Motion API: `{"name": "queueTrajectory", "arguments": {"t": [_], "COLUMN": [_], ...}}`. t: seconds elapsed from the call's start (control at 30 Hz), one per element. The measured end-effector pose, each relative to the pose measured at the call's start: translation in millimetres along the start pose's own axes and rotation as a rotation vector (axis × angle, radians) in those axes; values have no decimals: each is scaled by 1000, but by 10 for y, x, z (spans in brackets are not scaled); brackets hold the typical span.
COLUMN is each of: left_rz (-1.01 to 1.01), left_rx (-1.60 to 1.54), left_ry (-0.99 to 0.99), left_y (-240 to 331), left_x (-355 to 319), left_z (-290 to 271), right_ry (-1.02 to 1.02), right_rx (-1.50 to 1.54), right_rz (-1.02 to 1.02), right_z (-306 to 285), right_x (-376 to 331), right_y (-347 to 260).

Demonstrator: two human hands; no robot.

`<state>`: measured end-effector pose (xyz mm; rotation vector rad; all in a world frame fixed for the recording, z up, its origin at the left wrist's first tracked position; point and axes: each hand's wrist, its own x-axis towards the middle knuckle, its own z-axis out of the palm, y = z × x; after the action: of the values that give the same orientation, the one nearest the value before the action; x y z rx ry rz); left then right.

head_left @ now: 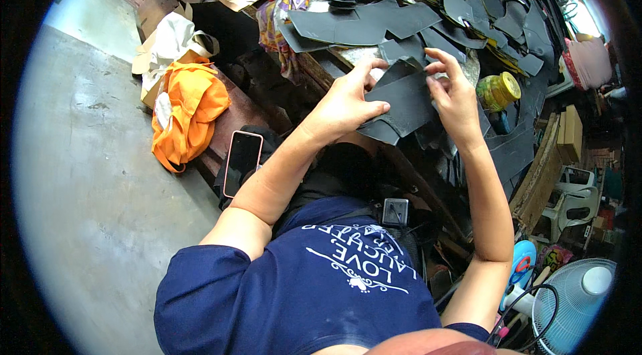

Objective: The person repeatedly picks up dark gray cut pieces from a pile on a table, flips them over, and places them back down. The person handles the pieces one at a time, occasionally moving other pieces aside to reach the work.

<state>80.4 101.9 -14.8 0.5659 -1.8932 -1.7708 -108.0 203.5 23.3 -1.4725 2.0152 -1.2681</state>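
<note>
Head view: you sit at a cluttered desk [321, 67], both forearms reaching up from the lower edge. Your left hand [344, 104] has its grip clamped on a dark cut sheet piece [404, 97], thumb pressed on its lower left edge, fingers wrapped over the top. Your right hand [455, 97] meets the same piece from the right side, fingers curled against its edge, index finger raised; its grip looks closed on the piece too. The piece sits between your hands, held just above the desk edge, near your lap. More dark cut pieces [394, 17] lie heaped across the desk beyond your hands. A yellow tape roll [498, 89] stands just right of your right hand. A phone in a pink case [242, 162] rests on a bench [234, 111] to your left, beside an orange cloth bag [187, 111]. A white fan [575, 298] stands at lower right.
</note>
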Motion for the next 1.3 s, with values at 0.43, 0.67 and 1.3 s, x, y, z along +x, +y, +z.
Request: {"name": "queueTrajectory", "arguments": {"t": [0.43, 0.67, 1.3], "left_rz": [317, 318, 503], "left_rx": [389, 1407, 1004], "left_ry": [314, 493, 46], "left_y": [241, 74, 2], "left_x": [596, 931, 230], "left_z": [-838, -623, 818], "right_ry": [152, 137, 287], "right_rx": [113, -97, -410], "right_rz": [48, 146, 142], "right_z": [-810, -1061, -999], "right_x": [-613, -878, -758], "right_y": [22, 243, 581]}}
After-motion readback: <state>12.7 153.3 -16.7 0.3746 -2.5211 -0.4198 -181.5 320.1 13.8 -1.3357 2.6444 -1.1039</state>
